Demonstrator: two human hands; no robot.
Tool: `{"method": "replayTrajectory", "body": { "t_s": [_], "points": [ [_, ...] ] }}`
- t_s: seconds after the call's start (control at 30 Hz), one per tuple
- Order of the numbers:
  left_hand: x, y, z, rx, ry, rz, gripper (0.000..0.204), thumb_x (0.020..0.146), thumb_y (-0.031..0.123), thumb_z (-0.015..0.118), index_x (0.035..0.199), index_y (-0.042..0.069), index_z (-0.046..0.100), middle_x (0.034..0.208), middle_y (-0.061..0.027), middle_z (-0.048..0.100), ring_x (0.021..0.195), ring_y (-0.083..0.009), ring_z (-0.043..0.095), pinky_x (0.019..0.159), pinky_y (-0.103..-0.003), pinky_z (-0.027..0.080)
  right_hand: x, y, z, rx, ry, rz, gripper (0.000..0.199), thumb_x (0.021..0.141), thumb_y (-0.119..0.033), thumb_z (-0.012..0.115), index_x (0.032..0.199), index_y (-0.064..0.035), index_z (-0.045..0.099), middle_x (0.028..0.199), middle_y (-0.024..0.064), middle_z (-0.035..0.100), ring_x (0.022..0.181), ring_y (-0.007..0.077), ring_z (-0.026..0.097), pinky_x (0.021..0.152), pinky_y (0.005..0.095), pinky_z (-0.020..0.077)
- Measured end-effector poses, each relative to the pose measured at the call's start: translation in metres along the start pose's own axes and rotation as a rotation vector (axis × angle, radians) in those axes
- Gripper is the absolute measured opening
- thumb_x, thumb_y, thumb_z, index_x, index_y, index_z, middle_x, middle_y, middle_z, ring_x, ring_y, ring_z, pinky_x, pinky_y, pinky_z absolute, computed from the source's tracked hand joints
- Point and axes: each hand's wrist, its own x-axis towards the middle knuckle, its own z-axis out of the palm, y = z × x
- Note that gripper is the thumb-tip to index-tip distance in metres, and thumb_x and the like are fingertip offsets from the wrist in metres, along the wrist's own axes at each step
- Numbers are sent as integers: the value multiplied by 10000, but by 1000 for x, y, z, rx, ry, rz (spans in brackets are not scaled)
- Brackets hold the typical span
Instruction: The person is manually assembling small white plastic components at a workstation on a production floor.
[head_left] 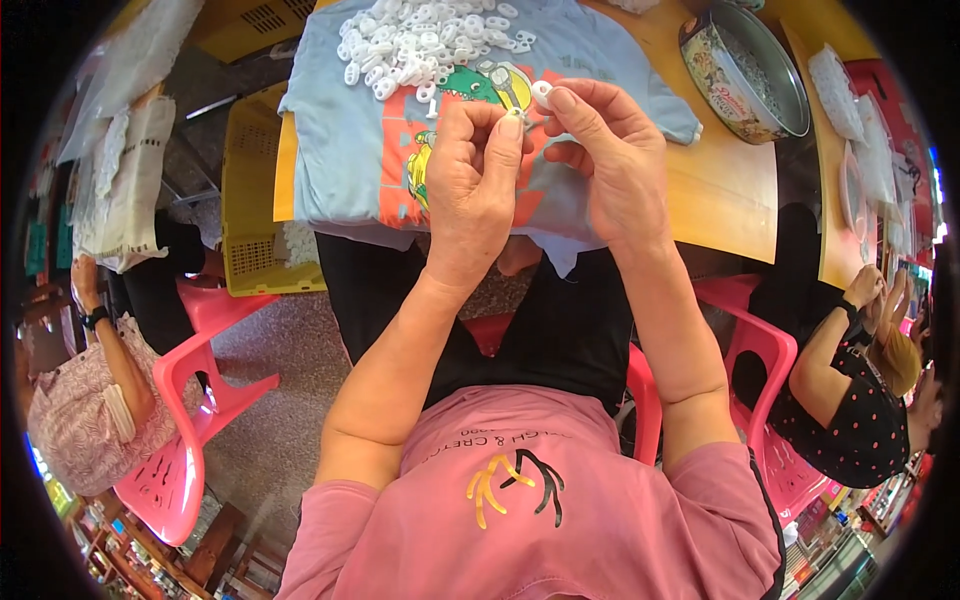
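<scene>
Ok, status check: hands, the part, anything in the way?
Left hand pinching a small metal piece. Right hand holding white plastic ring at its fingertips. Pile of white rings behind on light blue shirt, nothing between.

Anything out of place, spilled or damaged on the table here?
Nothing looks damaged. The one oddity: the heap of small white plastic rings lies on a light blue printed T-shirt spread over the wooden table, not in the round metal tin beside it.

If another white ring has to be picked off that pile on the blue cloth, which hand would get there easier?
Probably the left hand: it sits directly below the pile of white rings and pinches only a tiny piece. The right hand is farther to the side and already holds a white ring at its fingertips.
</scene>
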Motion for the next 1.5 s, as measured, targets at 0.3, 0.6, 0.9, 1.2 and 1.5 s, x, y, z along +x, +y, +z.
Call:
{"method": "replayTrajectory", "body": {
  "t_s": [0.3,0.6,0.9,1.2,1.5],
  "points": [
    [1,1,-1,49,14,5,80,987,101,560,984,29,526,852,-8,595,718,-44,555,598,-193,454,-4,-3,2,21,-20,52,173,906,-146,701,1029,-34,656,977,66,707,811,105,656,645,232,531],
    [1,4,0,65,19,-11,96,980,111,575,970,24,534,845,-9,598,721,-48,563,601,-198,459,-4,-2,1,-14,-9,11,175,899,-139,708,1024,-26,657,978,66,707,802,100,647,648,232,527],
    [1,6,1,61,10,-16,106,978,113,578,950,26,526,795,5,579,672,-34,518,575,-198,430,-7,-2,2,-268,4,-219,180,904,-103,700,1038,8,656,966,60,700,812,92,634,676,239,540],
    [1,9,1,40,15,-28,111,979,117,579,941,25,529,781,11,576,661,-29,494,579,-194,418,-5,1,-1,-344,-58,-276,168,908,-70,687,1046,16,644,988,61,691,825,89,633,683,245,547],
    [1,6,0,93,7,-34,107,987,124,571,968,24,541,802,9,585,674,-27,495,580,-190,414,-6,3,0,-446,-64,-341,169,902,-50,689,1041,29,637,1012,68,679,833,92,632,701,236,542]
  ]
}}
